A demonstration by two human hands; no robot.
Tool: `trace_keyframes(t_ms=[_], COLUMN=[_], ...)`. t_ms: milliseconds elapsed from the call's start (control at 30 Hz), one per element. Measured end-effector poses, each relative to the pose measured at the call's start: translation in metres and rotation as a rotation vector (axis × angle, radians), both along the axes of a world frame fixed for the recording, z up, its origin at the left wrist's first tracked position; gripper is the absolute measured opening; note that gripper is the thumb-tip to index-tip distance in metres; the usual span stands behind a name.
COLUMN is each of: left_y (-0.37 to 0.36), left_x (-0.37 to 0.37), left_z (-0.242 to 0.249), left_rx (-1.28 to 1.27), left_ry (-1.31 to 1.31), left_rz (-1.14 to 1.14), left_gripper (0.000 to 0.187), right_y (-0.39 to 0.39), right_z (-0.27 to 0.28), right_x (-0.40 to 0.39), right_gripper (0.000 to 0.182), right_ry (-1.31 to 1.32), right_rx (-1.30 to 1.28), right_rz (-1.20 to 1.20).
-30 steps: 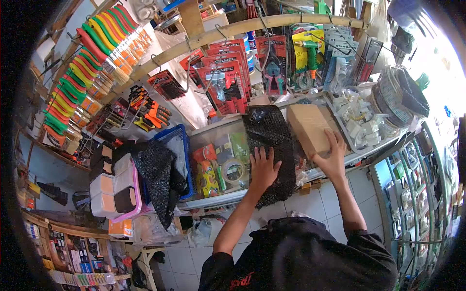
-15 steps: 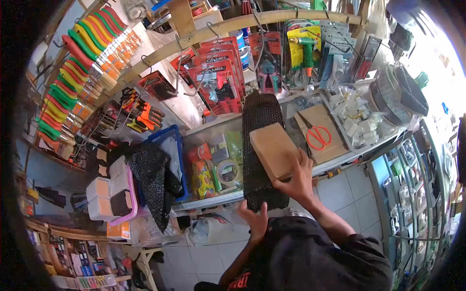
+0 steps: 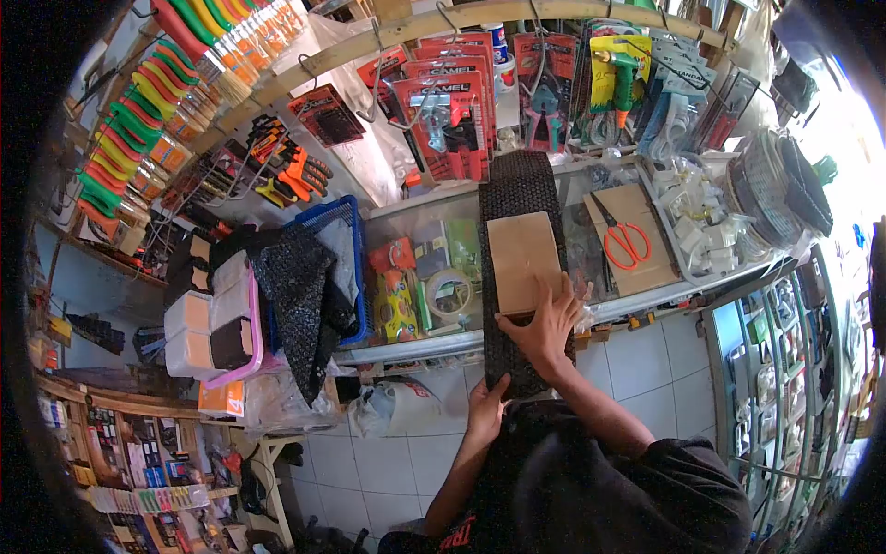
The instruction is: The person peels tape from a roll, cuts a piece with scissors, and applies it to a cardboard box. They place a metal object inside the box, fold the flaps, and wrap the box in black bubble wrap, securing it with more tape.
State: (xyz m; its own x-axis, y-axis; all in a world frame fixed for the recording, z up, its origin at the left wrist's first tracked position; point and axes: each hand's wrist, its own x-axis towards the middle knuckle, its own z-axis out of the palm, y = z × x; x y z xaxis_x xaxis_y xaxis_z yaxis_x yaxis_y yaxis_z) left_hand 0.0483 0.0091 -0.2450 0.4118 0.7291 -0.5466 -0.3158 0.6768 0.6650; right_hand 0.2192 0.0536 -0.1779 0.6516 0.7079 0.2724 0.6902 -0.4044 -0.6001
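A brown cardboard box lies lengthwise on a long strip of black bubble wrap, which runs across the glass counter and hangs toward my body. My right hand grips the near end of the box, thumb at its left corner and fingers over the top. Below it, my left hand pinches the left edge of the strip's near end, its thumb on top and the other fingers partly hidden. To the right, scissors with orange handles rest on a flat piece of cardboard.
On the left, a blue basket and a pink basket hold wrap and small boxes. A tray of white fittings stands right of the scissors. Hanging tool packs line the far side. A tape roll shows through the glass counter.
The box has gone from slanted to lined up with the strip. My left thumb and fingers, apart before, have closed on the wrap's edge. The whole view has shifted a little.
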Motion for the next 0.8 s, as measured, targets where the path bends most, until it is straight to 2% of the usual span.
trace_keyframes(t_ms=[233,333,433,533,633,667,767,800], left_y=[-0.014,-0.016,-0.015,-0.008,0.001,0.007,0.020,0.024], left_x=[-0.003,0.002,0.001,0.006,0.006,0.005,0.006,0.009], left_z=[0.002,0.024,0.036,0.054,0.063,0.058,0.060,0.073], left_rx=[-0.064,-0.066,-0.047,-0.067,-0.114,-0.118,-0.114,-0.081], left_ry=[-0.094,-0.119,-0.077,-0.138,-0.220,-0.270,-0.332,-0.302], left_rz=[0.002,-0.001,-0.013,-0.006,0.002,-0.008,-0.019,-0.019], left_gripper=[0.036,0.034,0.032,0.031,0.030,0.030,0.026,0.027], right_y=[-0.013,-0.035,-0.077,-0.108,-0.117,-0.113,-0.092,-0.084], right_z=[0.007,0.019,0.040,0.054,0.032,0.030,0.003,0.005], right_x=[0.001,0.023,0.085,0.109,0.102,0.095,0.104,0.102], right_gripper=[0.100,0.095,0.093,0.091,0.094,0.084,0.066,0.051], right_ry=[0.037,0.090,-0.008,-0.068,-0.143,-0.104,-0.222,-0.111], right_rx=[-0.009,-0.022,-0.140,-0.293,-0.241,-0.112,-0.069,0.051], right_rz=[0.061,0.215,0.777,0.938,0.821,0.772,0.787,0.757])
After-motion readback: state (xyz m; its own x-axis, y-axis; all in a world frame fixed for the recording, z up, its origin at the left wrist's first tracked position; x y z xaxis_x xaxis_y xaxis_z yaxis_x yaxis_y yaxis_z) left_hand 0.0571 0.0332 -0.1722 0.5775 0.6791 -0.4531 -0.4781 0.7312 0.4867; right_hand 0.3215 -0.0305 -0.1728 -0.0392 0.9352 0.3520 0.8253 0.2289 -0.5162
